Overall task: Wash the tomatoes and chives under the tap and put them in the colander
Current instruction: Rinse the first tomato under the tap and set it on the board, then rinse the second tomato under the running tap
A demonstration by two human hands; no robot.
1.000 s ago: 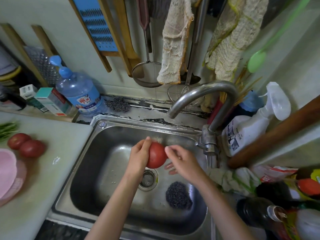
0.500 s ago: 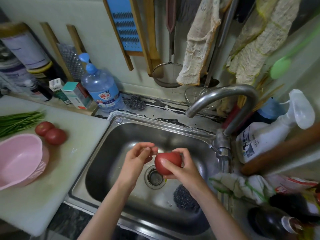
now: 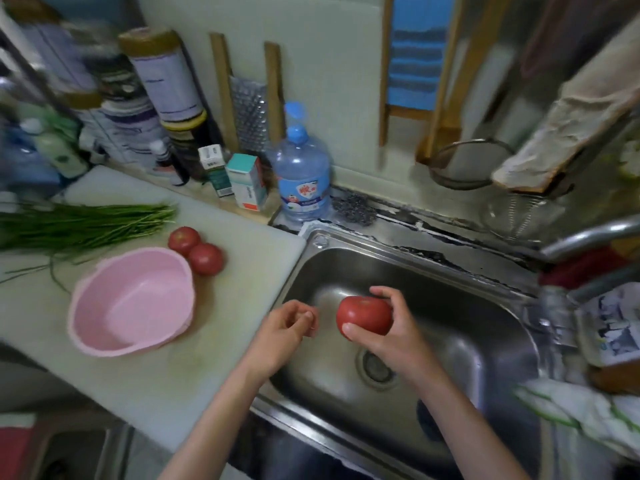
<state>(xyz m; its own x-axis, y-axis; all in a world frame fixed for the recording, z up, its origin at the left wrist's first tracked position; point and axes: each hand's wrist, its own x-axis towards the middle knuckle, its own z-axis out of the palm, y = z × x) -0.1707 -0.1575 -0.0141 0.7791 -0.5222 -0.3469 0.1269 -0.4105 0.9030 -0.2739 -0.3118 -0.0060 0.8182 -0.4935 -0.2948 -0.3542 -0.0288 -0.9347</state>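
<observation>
Tomato (image 3: 363, 315), red, round, whole, one of three in view: held above the sink (image 3: 460, 317) basin, just up and left of the drain (image 3: 375, 367). Right hand (image 3: 398, 337): grip closed round the fruit, thumb across its near lower face, fingers curled over the far top. Left hand (image 3: 280, 327): just beside the fruit but apart from it, fingers loosely curled, grip holding nothing. Tap (image 3: 588, 237): spout at the right edge of view, well apart from the fruit; no stream can be made out. Colander (image 3: 138, 299), pink plastic: upright on the white surface (image 3: 235, 327) left of the sink, nothing in it. Two further tomatoes (image 3: 194, 249): touching each other, on the surface just behind the colander rim. Chives (image 3: 86, 225): loose bunch lying flat at the back left of the surface, a few strands straying toward the colander. Handling, as judged: fruit light enough for one hand, firm yet easily bruised, skin smooth and likely slippery when wet; best cupped round its widest part with spread fingers, not pinched, and set down in the colander, not dropped. Chives thin, limp and light, likely to scatter; best gathered as one bundle about the middle
</observation>
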